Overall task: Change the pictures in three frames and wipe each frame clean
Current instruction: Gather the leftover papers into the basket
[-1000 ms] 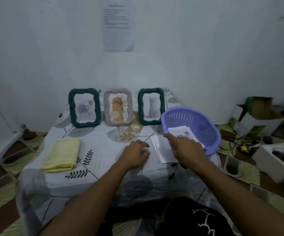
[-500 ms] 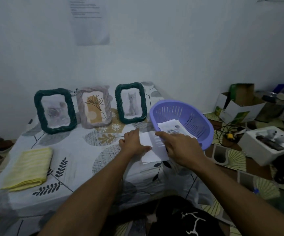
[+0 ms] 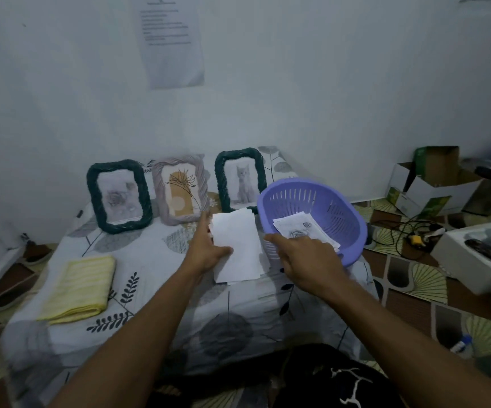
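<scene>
Three picture frames stand at the back of the table: a dark green frame [image 3: 119,195] on the left, a grey frame [image 3: 181,192] with a flower print in the middle, and a second green frame [image 3: 239,179] with a cat picture on the right. My left hand [image 3: 209,248] grips a stack of white sheets [image 3: 238,248] by its left edge, thumb on top, blank side up. My right hand [image 3: 300,254] lies over the front rim of the purple basket [image 3: 341,213], index finger stretched toward the sheets. More printed pictures [image 3: 297,228] lie in the basket.
A folded yellow cloth [image 3: 79,287] lies at the table's front left. The table carries a leaf-patterned sheet [image 3: 156,275]. On the floor to the right are cardboard boxes [image 3: 432,184], cables [image 3: 400,231] and a white box [image 3: 473,254]. The wall stands right behind the frames.
My left hand has moved right, taken the white sheets at their left edge and raised them toward the frames. My right hand has come off the sheets and stays by the basket's rim.
</scene>
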Available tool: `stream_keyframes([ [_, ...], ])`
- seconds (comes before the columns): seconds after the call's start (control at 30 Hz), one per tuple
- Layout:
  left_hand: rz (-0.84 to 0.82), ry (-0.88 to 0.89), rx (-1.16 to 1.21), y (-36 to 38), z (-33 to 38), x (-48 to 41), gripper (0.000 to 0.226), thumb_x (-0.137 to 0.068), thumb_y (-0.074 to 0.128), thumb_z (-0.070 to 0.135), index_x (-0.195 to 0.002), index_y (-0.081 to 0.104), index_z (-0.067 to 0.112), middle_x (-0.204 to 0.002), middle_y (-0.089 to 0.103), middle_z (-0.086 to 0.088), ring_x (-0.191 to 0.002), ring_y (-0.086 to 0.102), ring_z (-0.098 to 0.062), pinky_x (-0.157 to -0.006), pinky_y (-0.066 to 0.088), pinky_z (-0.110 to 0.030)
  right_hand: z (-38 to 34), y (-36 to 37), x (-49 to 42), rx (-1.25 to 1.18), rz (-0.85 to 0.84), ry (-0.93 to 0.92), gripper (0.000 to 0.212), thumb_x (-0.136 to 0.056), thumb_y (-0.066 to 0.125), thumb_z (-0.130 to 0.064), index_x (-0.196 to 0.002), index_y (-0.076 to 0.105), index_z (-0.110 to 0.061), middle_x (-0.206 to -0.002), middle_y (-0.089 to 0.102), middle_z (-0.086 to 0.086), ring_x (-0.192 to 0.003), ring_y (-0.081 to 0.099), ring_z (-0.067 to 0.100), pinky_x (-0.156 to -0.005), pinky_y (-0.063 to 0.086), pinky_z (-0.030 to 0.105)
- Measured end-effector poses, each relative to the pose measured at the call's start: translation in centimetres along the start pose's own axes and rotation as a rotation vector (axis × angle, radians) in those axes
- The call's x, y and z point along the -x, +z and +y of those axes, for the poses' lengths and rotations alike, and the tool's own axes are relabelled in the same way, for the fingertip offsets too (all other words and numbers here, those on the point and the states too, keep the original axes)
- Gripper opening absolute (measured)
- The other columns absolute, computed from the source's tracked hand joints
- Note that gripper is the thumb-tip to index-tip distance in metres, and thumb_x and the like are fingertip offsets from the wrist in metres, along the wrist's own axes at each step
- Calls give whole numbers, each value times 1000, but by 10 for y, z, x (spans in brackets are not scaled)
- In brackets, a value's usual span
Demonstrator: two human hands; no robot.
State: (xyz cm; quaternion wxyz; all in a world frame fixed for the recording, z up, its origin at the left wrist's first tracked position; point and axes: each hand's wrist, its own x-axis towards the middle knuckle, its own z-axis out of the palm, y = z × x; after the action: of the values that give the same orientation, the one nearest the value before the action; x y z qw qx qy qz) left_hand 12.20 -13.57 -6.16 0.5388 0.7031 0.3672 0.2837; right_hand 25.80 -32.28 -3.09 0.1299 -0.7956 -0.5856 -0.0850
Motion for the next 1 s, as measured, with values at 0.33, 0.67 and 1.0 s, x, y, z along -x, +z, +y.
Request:
stream_keyframes([
  [0.33, -21, -6, 177, -65, 8, 20, 66, -71, 71, -13, -125, 50, 19, -117, 63, -6, -108, 59, -26, -84, 55, -39, -61, 16, -36, -483, 135, 28, 48, -92, 59, -26, -137, 49, -16, -138, 53, 5, -125, 48, 23, -104, 39, 37],
  [0.67, -37, 85, 147, -65, -9, 29, 52, -87, 56, -3, -127, 45, 28, -123, 60, -2, -115, 55, -22, -93, 52, -44, -115, 48, -55, -1212, 12, 392, 38, -96, 38, -3, -123, 56, -22, -115, 64, -1, -102, 59, 20, -74, 53, 30],
  [1.0, -26, 88, -31, -60, -33, 38, 44, -92, 49, 4, -129, 31, 20, -123, 53, -4, -115, 53, -20, -95, 49, -38, -108, 66, -58, -1138, 4, 443, 24, -97, 46, -10, -106, 64, -22, -103, 69, -2, -95, 64, 18, -79, 54, 38],
])
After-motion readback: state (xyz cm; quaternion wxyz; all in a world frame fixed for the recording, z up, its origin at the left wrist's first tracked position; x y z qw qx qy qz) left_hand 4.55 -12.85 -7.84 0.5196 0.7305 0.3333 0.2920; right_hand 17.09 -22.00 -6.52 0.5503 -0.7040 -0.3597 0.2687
